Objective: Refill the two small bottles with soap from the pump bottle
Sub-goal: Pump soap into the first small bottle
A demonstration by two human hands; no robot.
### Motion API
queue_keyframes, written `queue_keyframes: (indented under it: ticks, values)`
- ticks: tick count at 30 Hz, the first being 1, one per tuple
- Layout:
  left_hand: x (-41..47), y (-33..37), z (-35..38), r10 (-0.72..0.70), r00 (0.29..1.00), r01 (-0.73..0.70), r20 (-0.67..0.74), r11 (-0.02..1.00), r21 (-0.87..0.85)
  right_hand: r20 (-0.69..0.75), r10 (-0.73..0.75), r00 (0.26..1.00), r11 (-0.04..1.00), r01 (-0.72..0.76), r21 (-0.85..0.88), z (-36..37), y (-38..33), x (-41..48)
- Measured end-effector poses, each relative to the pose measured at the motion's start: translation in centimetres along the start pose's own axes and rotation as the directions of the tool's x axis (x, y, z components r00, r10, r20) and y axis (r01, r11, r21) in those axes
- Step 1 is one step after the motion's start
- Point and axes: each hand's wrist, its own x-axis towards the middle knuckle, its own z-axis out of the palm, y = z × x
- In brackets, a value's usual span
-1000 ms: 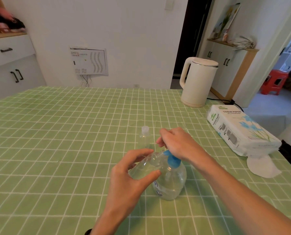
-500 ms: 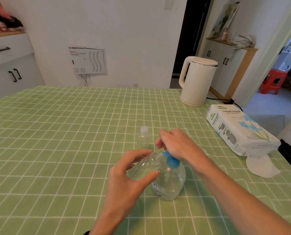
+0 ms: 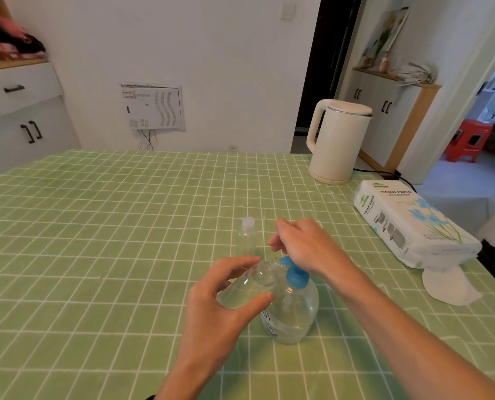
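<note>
A clear pump bottle (image 3: 293, 313) with a blue pump head (image 3: 295, 277) stands on the green checked tablecloth (image 3: 96, 255). My left hand (image 3: 220, 307) grips a small clear bottle (image 3: 249, 284), tilted with its open mouth up against the blue spout. My right hand (image 3: 304, 246) lies over the pump head, fingers curled down onto it. The second small bottle (image 3: 247, 235), clear with a white cap, stands upright just behind my hands.
A cream electric kettle (image 3: 335, 142) with a black cord stands at the back right. A tissue paper pack (image 3: 410, 223) lies along the right edge, with a loose white tissue (image 3: 448, 287) in front of it. White cabinets stand beyond the table's left side.
Almost nothing has moved. My right hand has shifted very slightly on the pump head, and the small bottle stays tilted at the spout.
</note>
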Motion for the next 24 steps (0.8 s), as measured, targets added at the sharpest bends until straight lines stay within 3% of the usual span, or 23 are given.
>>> queue_keyframes:
  ticks: [24]
  values:
    - [0.14,-0.30,0.25,-0.011,1.000,0.012,0.024,1.000,-0.006,-0.040,0.022,0.999,0.998,-0.024,-0.051,0.68,-0.10,-0.45]
